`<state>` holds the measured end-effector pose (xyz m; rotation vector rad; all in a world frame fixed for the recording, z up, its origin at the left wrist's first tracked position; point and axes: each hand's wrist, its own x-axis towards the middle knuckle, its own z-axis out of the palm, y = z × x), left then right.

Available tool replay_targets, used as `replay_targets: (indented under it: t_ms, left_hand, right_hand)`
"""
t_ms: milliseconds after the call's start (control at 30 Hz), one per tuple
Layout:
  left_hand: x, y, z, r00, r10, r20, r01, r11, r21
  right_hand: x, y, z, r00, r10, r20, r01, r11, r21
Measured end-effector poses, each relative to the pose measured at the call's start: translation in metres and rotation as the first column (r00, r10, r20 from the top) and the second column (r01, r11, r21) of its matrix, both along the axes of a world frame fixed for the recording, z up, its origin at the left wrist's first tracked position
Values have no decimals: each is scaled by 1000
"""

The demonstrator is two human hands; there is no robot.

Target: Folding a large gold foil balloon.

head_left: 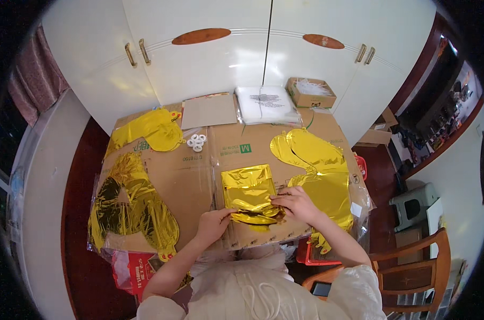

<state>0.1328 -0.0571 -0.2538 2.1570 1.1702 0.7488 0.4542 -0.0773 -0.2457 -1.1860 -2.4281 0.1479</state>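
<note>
In front of me a gold foil balloon (247, 180) lies folded into a rough rectangle, its near part crumpled and lifted in layers. My left hand (214, 224) pinches the near left corner of the foil between thumb and fingers. At the near right side my right hand (295, 204) is closed on the foil's edge, fingertips bent over it. A flat gold foil balloon (324, 192) lies just right of that hand, partly under my right forearm. Left of my left arm lies a large curved gold foil balloon (159, 213).
Cardboard (183, 181) covers the table. Toward the back are another gold foil balloon (164, 132), white rings (196, 141), a grey board (207, 111), a stack of white plastic bags (266, 105) and a small carton (311, 98). A wooden chair (439, 261) stands at right.
</note>
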Motion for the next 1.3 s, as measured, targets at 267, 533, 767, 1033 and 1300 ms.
replay_targets:
  t_ms: [267, 533, 767, 1033, 1300]
  left_hand:
    - [2, 9, 6, 992, 122, -34, -126, 975, -181]
    - [16, 15, 11, 963, 263, 61, -242, 942, -233]
    - [23, 19, 8, 942, 335, -18, -328, 909, -257]
    - [25, 22, 8, 934, 357, -7, -342, 890, -302]
    - [23, 30, 0, 901, 431, 50, -359, 807, -469]
  right_hand:
    - [-7, 1, -10, 979, -164, -122, 157, 985, -64]
    - [-16, 5, -17, 896, -324, -303, 270, 940, -208]
    - [-37, 1, 14, 739, -593, -320, 361, 750, -554]
    - [-30, 9, -28, 637, -649, -416, 326, 716, -617]
    - [-48, 1, 1, 603, -691, -399, 328, 671, -665]
